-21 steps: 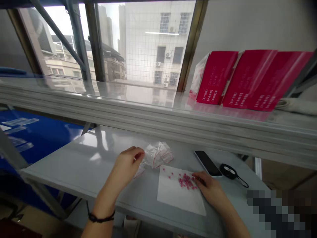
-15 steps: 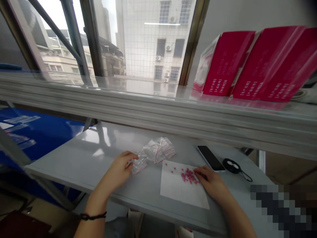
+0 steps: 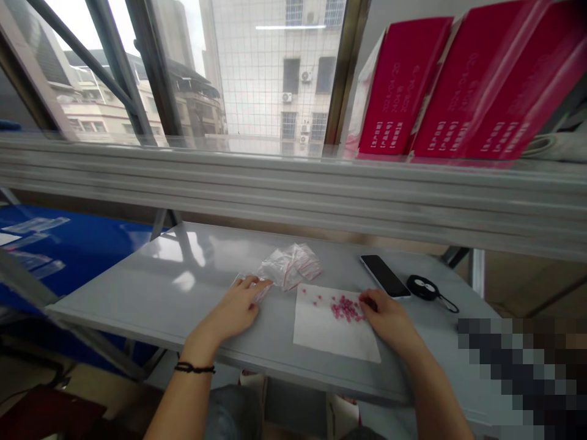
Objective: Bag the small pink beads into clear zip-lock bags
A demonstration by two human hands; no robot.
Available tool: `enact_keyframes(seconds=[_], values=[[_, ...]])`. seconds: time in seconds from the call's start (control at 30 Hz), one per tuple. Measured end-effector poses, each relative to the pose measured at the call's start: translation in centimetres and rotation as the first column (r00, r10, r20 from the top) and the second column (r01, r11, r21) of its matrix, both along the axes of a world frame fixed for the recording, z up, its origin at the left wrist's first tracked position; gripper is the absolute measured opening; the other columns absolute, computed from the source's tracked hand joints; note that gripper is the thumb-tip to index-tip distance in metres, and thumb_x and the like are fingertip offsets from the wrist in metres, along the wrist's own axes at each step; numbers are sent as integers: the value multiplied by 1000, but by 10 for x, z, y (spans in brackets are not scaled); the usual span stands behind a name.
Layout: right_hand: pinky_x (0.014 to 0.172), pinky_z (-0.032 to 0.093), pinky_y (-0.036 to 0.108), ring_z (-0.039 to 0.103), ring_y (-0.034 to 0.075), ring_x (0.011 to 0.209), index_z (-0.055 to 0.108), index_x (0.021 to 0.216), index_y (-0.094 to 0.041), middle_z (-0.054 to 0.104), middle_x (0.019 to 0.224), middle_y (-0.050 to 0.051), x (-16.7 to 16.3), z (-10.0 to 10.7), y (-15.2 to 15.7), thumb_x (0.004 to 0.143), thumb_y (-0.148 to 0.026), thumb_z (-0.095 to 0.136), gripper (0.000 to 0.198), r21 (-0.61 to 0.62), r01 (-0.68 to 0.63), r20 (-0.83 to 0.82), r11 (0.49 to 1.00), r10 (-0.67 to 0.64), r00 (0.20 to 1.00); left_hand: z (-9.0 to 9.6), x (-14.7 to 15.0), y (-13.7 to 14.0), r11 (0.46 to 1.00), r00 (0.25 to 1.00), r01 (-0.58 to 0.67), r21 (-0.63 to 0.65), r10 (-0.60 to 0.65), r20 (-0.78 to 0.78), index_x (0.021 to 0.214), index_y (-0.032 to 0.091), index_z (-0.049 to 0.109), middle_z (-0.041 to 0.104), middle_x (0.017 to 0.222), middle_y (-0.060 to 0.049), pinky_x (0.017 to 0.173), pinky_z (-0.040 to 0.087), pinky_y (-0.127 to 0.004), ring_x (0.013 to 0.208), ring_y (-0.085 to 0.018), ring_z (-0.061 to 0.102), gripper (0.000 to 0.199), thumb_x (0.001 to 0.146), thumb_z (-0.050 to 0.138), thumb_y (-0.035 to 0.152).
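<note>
A white paper sheet [image 3: 331, 330] lies on the grey table [image 3: 174, 287] with a small heap of pink beads [image 3: 346, 308] on it. My right hand [image 3: 387, 319] rests at the sheet's right edge, fingertips touching the beads. A pile of small clear zip bags with red strips [image 3: 290, 265] sits just behind the sheet. My left hand [image 3: 238, 305] lies flat on the table with its fingers pressing on one small clear bag [image 3: 259, 289] at the front of that pile. A black band is on my left wrist.
A black phone [image 3: 384, 275] and a round black gadget with a cord [image 3: 424, 288] lie at the right of the table. Above runs a glass shelf [image 3: 275, 177] carrying red boxes [image 3: 440, 91]. A blue surface [image 3: 68, 250] stands to the left.
My left hand has come down from the bag pile and pressed one small bag flat onto the table. My right hand stays at the beads. The view has tilted downward.
</note>
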State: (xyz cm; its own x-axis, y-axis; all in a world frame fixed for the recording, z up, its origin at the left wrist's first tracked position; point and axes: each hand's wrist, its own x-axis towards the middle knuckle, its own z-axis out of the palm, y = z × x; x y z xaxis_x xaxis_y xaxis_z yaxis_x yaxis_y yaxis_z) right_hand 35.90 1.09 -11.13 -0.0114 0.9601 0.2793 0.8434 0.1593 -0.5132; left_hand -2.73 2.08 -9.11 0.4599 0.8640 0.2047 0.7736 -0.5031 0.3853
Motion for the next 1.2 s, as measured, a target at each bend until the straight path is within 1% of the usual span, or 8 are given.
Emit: enact_keyframes(seconds=[0.13, 0.27, 0.37, 0.57, 0.7, 0.87, 1.07, 1.2], values=[[74, 48, 33, 67, 23, 78, 68, 79, -22, 70, 82, 6, -1, 2, -2, 83, -27, 53, 16, -12, 0, -4, 1000, 0, 1000, 8, 8, 2, 994, 999, -17, -109, 22, 44, 146, 22, 48, 60, 129, -11, 106, 44, -41, 118, -26, 59, 67, 80, 47, 11], [75, 47, 33, 66, 23, 79, 68, 81, -22, 71, 84, 6, 0, 2, -4, 85, -29, 54, 16, -17, -11, -16, 1000, 11, 1000, 24, 8, 8, 974, 999, 24, -225, -18, 32, 141, 19, 53, 63, 130, -11, 106, 42, -41, 119, -29, 58, 69, 72, 54, 15], [77, 47, 34, 66, 23, 81, 69, 83, -21, 71, 86, 7, 0, 1, -4, 85, -28, 53, 18, -20, -10, -27, 1000, 10, 1000, 33, 4, 16, 945, 996, 83, -318, -72, 47, 132, 21, 61, 68, 124, -7, 96, 47, -37, 107, -29, 63, 66, 66, 60, 18], [76, 47, 34, 67, 24, 81, 69, 83, -22, 73, 87, 7, 1, 1, -3, 85, -30, 52, 19, -41, 4, -33, 999, -6, 999, 33, -1, 29, 889, 998, 57, -455, -50, 27, 139, 21, 55, 70, 113, -6, 82, 48, -33, 94, -26, 64, 73, 67, 67, 27], [77, 48, 34, 69, 24, 83, 69, 86, -23, 74, 88, 7, 4, 1, -4, 86, -32, 52, 20, -67, 13, -42, 998, -16, 999, 29, -2, 32, 886, 999, 45, -461, -51, 1, 133, 21, 58, 69, 110, -6, 82, 47, -34, 96, -28, 62, 68, 68, 71, 35], [80, 49, 36, 68, 25, 86, 69, 89, -23, 75, 92, 7, 7, 1, -4, 86, -35, 53, 21, -94, 30, -91, 995, -38, 995, 27, -4, 37, 888, 998, 43, -458, -62, -25, 139, 23, 53, 66, 123, -9, 87, 45, -34, 102, -29, 61, 79, 66, 76, 41], [78, 49, 38, 68, 26, 83, 70, 90, -23, 75, 89, 7, 8, 5, -5, 86, -37, 54, 22, -85, 27, -115, 996, -37, 993, 28, -3, 37, 887, 997, 76, -455, -68, 34, 128, 26, 59, 69, 92, 0, 69, 44, -27, 80, -22, 61, 64, 69, 75, 43], [75, 50, 37, 68, 25, 80, 71, 89, -22, 75, 86, 6, 9, 5, -7, 85, -39, 54, 24, -58, 44, -164, 997, -53, 985, 30, -2, 34, 903, 999, 43, -428, -37, 24, 121, 25, 61, 67, 89, 1, 68, 43, -27, 79, -22, 61, 59, 68, 76, 44]])
